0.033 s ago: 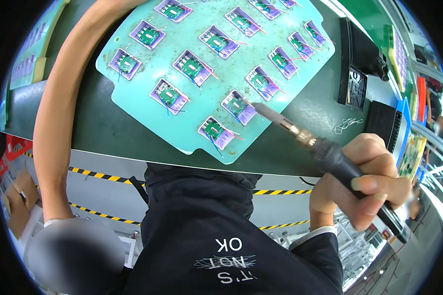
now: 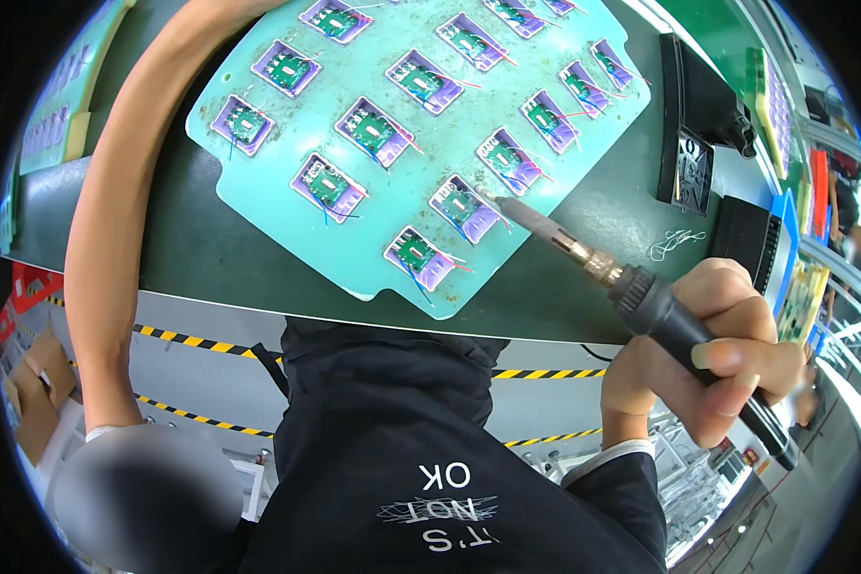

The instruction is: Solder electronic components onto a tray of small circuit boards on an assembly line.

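My right hand (image 2: 713,354) is wrapped round the dark handle of a soldering iron (image 2: 631,287). The iron's tip points up and left, over the right side of a purple housing with a green circuit board (image 2: 466,208); I cannot tell whether it touches. That housing sits in a pocket of a turquoise tray (image 2: 287,225), among several similar housings with boards and red, blue and white wires. One housing (image 2: 418,253) lies nearer to me, another (image 2: 509,161) just beyond. My left forearm (image 2: 115,220) reaches along the tray's left side; its hand lies past the upper edge, out of view.
The tray rests on a dark green tabletop (image 2: 196,249). At the right stand a black soldering-iron holder (image 2: 708,105), a loose tangle of thin pale wire (image 2: 677,244) and a black box (image 2: 744,239). Another tray of purple parts (image 2: 62,124) is at the far left.
The soldering iron and my right hand have shifted very slightly to the right. The tray and my left forearm have stayed put.
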Motion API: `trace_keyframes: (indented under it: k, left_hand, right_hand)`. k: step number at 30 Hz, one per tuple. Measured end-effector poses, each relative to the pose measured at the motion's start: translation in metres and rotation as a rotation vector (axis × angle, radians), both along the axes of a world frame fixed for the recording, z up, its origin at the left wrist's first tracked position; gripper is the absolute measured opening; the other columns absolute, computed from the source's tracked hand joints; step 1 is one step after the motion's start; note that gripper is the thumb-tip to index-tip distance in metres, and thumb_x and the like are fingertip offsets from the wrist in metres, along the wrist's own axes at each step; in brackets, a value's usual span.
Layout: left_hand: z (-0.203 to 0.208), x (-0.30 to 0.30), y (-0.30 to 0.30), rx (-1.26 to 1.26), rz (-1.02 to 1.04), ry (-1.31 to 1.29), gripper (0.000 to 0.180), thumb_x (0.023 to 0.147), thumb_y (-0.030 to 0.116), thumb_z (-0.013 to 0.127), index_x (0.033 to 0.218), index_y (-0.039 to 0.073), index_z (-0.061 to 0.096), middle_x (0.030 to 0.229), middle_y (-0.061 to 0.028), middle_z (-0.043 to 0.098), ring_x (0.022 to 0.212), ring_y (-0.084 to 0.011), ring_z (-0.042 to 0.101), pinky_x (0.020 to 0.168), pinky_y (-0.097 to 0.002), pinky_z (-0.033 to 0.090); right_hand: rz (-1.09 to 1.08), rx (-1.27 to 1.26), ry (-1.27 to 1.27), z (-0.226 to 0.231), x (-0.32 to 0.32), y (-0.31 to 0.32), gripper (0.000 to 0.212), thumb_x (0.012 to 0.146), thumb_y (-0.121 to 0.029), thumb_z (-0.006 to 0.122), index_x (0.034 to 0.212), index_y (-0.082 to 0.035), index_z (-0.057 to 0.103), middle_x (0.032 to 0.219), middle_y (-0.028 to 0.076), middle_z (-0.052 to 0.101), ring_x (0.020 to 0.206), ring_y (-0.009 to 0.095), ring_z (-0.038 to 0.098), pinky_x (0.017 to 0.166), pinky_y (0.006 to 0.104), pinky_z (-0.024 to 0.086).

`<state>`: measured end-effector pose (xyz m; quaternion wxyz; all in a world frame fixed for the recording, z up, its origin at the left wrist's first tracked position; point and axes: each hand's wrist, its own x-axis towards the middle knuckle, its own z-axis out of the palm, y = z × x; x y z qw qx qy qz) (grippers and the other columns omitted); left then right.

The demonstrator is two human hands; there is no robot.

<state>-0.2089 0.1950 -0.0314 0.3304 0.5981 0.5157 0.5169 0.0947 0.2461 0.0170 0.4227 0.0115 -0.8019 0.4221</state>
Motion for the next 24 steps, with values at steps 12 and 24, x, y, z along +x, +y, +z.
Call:
trace_keyframes:
  k: [12, 24]
  left_hand:
    - [0.004, 0.001, -0.004, -0.023, 0.008, -0.032, 0.036, 0.093, 0.015, 0.047, 0.126, 0.002, 0.046, 0.117, -0.0085, 0.056, 0.103, -0.0123, 0.053, 0.089, -0.0252, 0.042]
    - [0.001, 0.000, -0.001, -0.012, 0.000, -0.056, 0.036, 0.093, 0.015, 0.048, 0.126, 0.001, 0.046, 0.116, -0.0079, 0.056, 0.104, -0.0116, 0.052, 0.090, -0.0247, 0.041]
  right_hand:
    - [0.073, 0.040, -0.111, -0.004, -0.009, -0.011, 0.036, 0.088, -0.041, 0.050, 0.077, -0.007, 0.044, 0.048, 0.000, 0.036, 0.033, 0.012, 0.036, 0.033, 0.0258, 0.024]
    - [0.027, 0.041, -0.109, -0.003, -0.007, -0.012, 0.032, 0.088, -0.037, 0.051, 0.076, -0.008, 0.045, 0.047, -0.001, 0.035, 0.033, 0.011, 0.034, 0.034, 0.0255, 0.025]
